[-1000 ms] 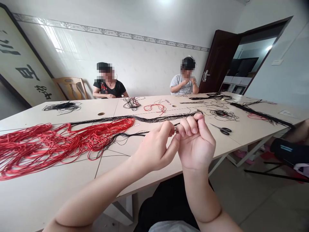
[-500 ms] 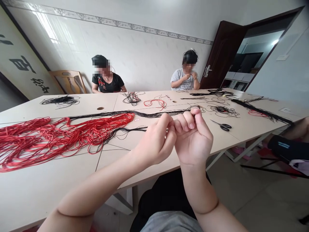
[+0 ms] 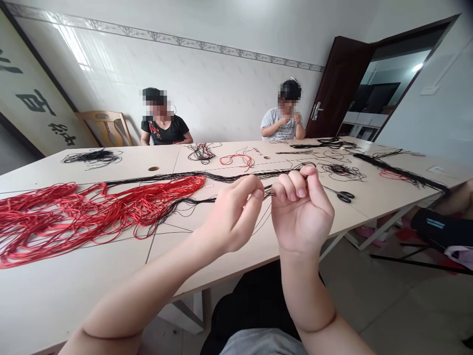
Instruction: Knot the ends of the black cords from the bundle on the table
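Observation:
My left hand (image 3: 236, 214) is closed, thumb and fingertips pinched together over the table. Beside it my right hand (image 3: 303, 212) is turned palm toward me, its fingers curled and the thumb pressed to the index finger. Thin black cord (image 3: 266, 194) shows in the small gap between the hands. Both hands appear to grip it, though the fingers hide most of it. Behind them runs a long bundle of black cords (image 3: 173, 175). A large heap of red cord (image 3: 121, 209) lies to the left.
Scissors (image 3: 344, 196) lie on the table (image 3: 111, 286) right of my hands. Tangles of black cord (image 3: 342, 171) and a loose red cord (image 3: 236, 160) lie farther back. Two people sit across the table, one in a black shirt (image 3: 168, 129), one in a grey shirt (image 3: 283, 125).
My hands have drawn slightly apart, the right one moving a little to the right. A gap now shows between them. The scissors' blades are now partly behind my right hand.

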Available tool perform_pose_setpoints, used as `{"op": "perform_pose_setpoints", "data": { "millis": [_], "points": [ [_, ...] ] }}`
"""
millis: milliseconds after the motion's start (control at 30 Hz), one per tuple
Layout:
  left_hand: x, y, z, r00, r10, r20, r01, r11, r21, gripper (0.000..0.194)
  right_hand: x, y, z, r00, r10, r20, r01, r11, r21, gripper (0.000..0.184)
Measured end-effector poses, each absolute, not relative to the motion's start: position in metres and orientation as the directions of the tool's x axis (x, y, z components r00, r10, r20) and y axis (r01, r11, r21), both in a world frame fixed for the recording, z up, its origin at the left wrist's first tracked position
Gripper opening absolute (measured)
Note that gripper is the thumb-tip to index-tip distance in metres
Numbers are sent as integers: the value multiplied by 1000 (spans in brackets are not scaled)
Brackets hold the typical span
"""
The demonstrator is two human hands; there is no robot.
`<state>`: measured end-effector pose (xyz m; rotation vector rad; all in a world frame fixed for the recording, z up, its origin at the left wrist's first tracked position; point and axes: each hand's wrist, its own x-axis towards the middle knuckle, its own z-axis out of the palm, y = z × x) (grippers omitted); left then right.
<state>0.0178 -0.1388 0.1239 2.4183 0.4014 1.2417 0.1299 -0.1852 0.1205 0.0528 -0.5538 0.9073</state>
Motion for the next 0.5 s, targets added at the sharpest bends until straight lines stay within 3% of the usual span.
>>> {"op": "perform_pose_setpoints", "data": {
  "millis": [100, 500],
  "points": [
    [19, -142, 125, 569, 370, 735, 97, -917, 386, 4, 129, -185, 119, 491, 735, 468, -747, 631, -207, 25],
    [24, -142, 120, 524, 351, 776, 96, -929, 356, 11, 126, -184, 119, 500, 743, 444, -702, 648, -295, 23]
  ]
}}
